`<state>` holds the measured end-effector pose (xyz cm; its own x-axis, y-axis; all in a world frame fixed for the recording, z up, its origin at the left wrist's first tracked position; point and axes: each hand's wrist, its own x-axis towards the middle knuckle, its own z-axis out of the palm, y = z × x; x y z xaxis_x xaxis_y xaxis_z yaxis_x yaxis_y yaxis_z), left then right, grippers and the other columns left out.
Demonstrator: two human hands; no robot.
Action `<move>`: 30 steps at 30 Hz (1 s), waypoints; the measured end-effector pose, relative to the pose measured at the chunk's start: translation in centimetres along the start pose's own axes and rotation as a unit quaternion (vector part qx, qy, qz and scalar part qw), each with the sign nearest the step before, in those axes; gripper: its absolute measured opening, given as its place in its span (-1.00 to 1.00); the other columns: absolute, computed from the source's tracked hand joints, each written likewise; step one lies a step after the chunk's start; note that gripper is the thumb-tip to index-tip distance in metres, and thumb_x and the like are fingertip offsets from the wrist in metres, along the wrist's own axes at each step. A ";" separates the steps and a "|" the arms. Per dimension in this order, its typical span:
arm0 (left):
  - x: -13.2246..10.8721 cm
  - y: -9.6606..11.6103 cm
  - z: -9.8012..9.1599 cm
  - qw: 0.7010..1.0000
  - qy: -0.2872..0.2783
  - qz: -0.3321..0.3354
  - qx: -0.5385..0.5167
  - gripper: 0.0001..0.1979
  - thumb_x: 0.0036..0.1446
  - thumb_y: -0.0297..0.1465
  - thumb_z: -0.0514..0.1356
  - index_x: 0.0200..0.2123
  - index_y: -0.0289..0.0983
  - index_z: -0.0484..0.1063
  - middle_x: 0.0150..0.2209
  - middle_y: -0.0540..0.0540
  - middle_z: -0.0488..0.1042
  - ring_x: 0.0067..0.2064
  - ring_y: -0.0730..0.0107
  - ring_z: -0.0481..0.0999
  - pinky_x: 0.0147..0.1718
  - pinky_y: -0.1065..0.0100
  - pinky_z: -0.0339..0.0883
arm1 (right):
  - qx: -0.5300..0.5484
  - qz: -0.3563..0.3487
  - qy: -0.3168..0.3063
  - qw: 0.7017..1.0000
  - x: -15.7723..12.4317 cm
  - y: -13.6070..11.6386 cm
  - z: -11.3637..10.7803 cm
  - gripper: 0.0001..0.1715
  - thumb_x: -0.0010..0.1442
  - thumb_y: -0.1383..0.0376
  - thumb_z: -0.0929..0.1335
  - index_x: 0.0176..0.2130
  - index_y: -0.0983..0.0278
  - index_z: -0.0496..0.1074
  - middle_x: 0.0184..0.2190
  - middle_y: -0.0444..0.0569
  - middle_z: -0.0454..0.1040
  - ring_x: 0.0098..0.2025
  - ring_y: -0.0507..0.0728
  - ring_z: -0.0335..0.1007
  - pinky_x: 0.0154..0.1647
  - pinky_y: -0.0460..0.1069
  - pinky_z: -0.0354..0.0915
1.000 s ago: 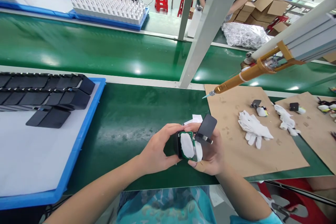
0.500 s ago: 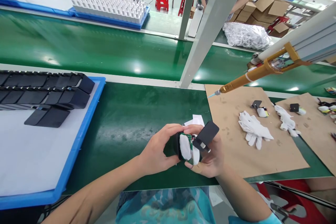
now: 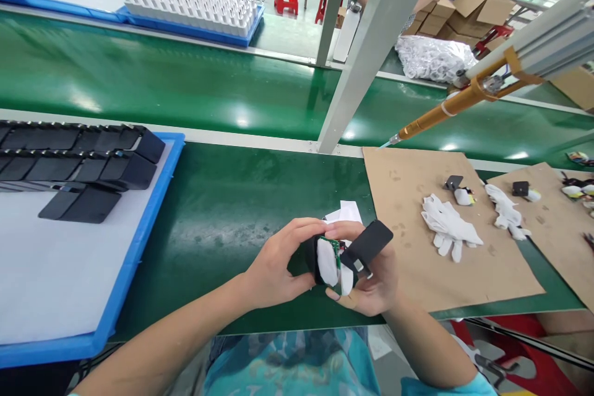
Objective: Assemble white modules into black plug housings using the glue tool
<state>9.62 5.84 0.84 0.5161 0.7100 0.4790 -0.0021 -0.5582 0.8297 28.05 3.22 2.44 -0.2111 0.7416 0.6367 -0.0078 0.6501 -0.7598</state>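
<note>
black housing [image 3: 312, 263] is held off the green bench [image 3: 223, 210], above its near edge, roughly midway between the blue tray [image 3: 155, 216] on the left and the cardboard sheet [image 3: 403, 198] on the right.

left hand [image 3: 273, 269] grasps the housing from its left side, fingers curled over the top edge and thumb underneath, clenched on the shell. right hand [image 3: 374, 288] cradles the housing from below and from the right, fingers closed about its lower edge.

the open face of the housing points up toward the camera. a green circuit board [image 3: 335, 246] and a white pad [image 3: 327, 262] show inside it.

black cover plate [image 3: 371, 240] projects from the right side of the housing. its long axis runs up and to the right, tilted away from the opening and not seated on it. the plate lies on the right hand's side, and the left hand touches the housing only.

a white paper slip [image 3: 346, 211] lies on the bench just behind the hands. white gloves [image 3: 448, 229] on the cardboard and the gold dispensing pen [image 3: 436, 116] above its far edge are well apart from both hands.
</note>
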 end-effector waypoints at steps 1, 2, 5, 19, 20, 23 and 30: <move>0.0 0.0 0.0 1.000 0.000 0.001 0.000 -0.25 -0.11 -0.66 0.20 0.19 -0.17 0.17 0.09 -0.19 0.36 0.12 0.15 0.39 0.06 0.14 0.36 | -0.002 -0.002 -0.001 1.000 0.1 0.0 0.0 -0.10 -0.01 0.41 0.46 0.24 0.13 0.12 0.01 0.07 0.43 0.07 0.25 0.38 0.03 0.21 0.37; 0.0 0.1 0.0 1.000 0.000 0.001 0.000 -0.25 -0.11 -0.67 0.20 0.18 -0.17 0.17 0.09 -0.19 0.36 0.12 0.15 0.39 0.06 0.14 0.36 | -0.003 -0.006 -0.003 1.000 0.1 0.0 0.0 -0.10 -0.01 0.41 0.46 0.24 0.13 0.12 0.01 0.07 0.43 0.07 0.25 0.38 0.03 0.21 0.37; 0.0 0.1 -0.1 1.000 -0.002 -0.002 -0.001 -0.24 -0.13 -0.68 0.20 0.18 -0.19 0.18 0.09 -0.19 0.36 0.12 0.16 0.40 0.06 0.16 0.36 | -0.001 -0.013 -0.008 1.000 0.3 -0.1 -0.1 -0.09 -0.02 0.42 0.46 0.24 0.14 0.12 0.01 0.07 0.43 0.07 0.25 0.38 0.06 0.21 0.36; 0.1 0.2 -0.2 1.000 -0.005 -0.003 0.024 -0.27 -0.09 -0.64 0.23 0.17 -0.15 0.17 0.07 -0.19 0.39 0.10 0.14 0.42 0.02 0.15 0.40 | -0.030 0.012 -0.008 0.999 0.3 -0.2 -0.1 -0.09 -0.07 0.37 0.50 0.21 0.07 0.16 -0.03 0.03 0.47 0.01 0.28 0.41 -0.02 0.22 0.38; 0.0 0.2 -0.2 1.000 -0.005 -0.005 0.024 -0.28 -0.08 -0.64 0.23 0.17 -0.15 0.17 0.07 -0.19 0.39 0.09 0.14 0.42 0.02 0.14 0.40 | -0.028 0.014 -0.007 0.999 0.3 -0.2 0.0 -0.10 -0.06 0.36 0.50 0.20 0.07 0.17 -0.03 0.04 0.47 0.00 0.28 0.41 -0.02 0.22 0.38; 0.0 0.2 -0.1 1.000 -0.003 -0.009 0.021 -0.28 -0.08 -0.62 0.24 0.17 -0.14 0.17 0.07 -0.19 0.39 0.09 0.12 0.43 0.02 0.12 0.40 | -0.031 0.023 0.001 0.999 0.2 -0.3 0.1 -0.16 -0.03 0.34 0.48 0.18 0.06 0.17 -0.06 0.05 0.48 -0.01 0.28 0.42 -0.03 0.23 0.38; 0.0 0.4 -0.2 1.000 -0.001 -0.012 0.024 -0.29 -0.08 -0.65 0.21 0.16 -0.13 0.18 0.07 -0.18 0.39 0.10 0.14 0.43 0.02 0.13 0.40 | -0.062 0.005 -0.013 0.998 0.1 0.0 0.0 -0.09 -0.04 0.31 0.49 0.22 0.03 0.12 -0.03 0.03 0.47 -0.02 0.28 0.44 -0.01 0.24 0.40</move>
<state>9.49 5.71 1.24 0.5172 0.7229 0.4582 0.0523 -0.5611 0.8261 28.03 3.26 2.51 -0.2354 0.7446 0.6247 0.1151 0.6596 -0.7428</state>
